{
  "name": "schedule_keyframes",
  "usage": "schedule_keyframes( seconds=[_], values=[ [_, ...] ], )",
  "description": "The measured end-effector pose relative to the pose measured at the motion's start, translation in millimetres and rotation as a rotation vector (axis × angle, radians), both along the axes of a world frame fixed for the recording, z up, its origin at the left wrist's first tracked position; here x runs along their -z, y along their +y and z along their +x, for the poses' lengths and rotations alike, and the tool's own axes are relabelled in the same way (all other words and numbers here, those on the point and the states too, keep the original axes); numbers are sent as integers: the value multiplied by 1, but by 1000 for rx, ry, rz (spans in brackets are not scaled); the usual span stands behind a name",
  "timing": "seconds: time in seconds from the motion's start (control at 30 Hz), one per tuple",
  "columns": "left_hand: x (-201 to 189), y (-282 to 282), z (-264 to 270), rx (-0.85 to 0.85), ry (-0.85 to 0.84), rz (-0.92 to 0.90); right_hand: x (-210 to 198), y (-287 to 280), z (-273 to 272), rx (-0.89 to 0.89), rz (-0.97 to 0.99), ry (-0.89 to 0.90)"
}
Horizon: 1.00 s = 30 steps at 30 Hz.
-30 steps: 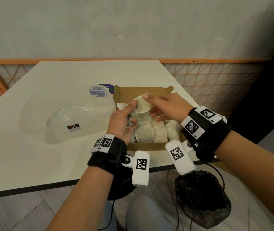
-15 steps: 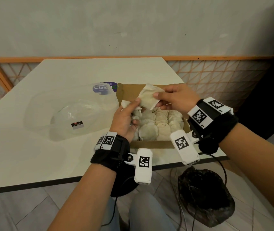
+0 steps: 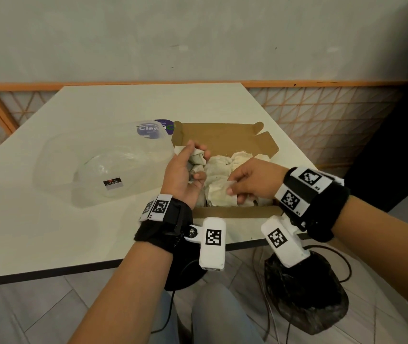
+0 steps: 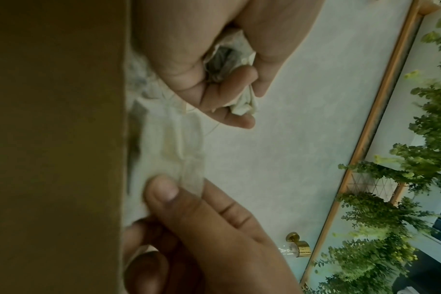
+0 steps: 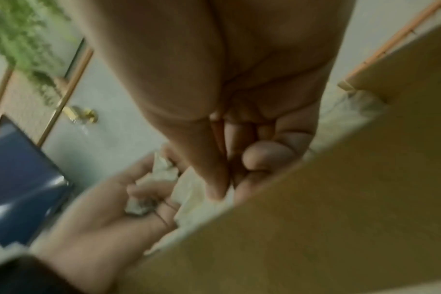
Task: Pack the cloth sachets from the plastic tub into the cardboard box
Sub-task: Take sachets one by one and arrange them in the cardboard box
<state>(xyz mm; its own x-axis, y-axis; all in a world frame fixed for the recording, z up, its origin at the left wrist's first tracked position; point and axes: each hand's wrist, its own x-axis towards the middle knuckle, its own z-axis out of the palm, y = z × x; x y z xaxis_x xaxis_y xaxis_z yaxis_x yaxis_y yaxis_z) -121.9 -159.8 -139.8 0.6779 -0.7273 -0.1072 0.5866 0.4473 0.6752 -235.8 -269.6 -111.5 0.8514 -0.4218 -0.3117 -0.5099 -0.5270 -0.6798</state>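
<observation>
The head view shows the whole white counter, the clear plastic tub and the open cardboard box beside it. The left wrist view shows up close that the left hand has its fingers curled round a crumpled cloth sachet. It also shows the right hand pinching a flat sachet between thumb and finger. A moment ago the right hand held that sachet up high over the box; now it is down low at the near side. The box is full of pale sachets. I cannot tell if anything is in the tub.
</observation>
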Motion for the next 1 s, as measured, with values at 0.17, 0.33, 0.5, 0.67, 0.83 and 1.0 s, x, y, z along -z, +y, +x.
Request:
schedule_keyframes(
  seconds=[0.17,0.33,0.5,0.67,0.83,1.0],
  values=[
    [0,0,0,-1,19,-2,7,1,1,112,-63,-136],
    [1,-1,2,21,81,-37,1,3,-3,19,-115,-48],
    [2,0,3,62,227,-136,-14,15,4,139,-214,-503],
    [-1,0,-1,170,249,-144,-9,35,17,-42,-236,-375],
    [2,2,1,237,141,-138,-4,35,24,-83,-342,-384],
    [3,2,0,268,5,-165,-7,19,24,150,114,-440]
  ],
)
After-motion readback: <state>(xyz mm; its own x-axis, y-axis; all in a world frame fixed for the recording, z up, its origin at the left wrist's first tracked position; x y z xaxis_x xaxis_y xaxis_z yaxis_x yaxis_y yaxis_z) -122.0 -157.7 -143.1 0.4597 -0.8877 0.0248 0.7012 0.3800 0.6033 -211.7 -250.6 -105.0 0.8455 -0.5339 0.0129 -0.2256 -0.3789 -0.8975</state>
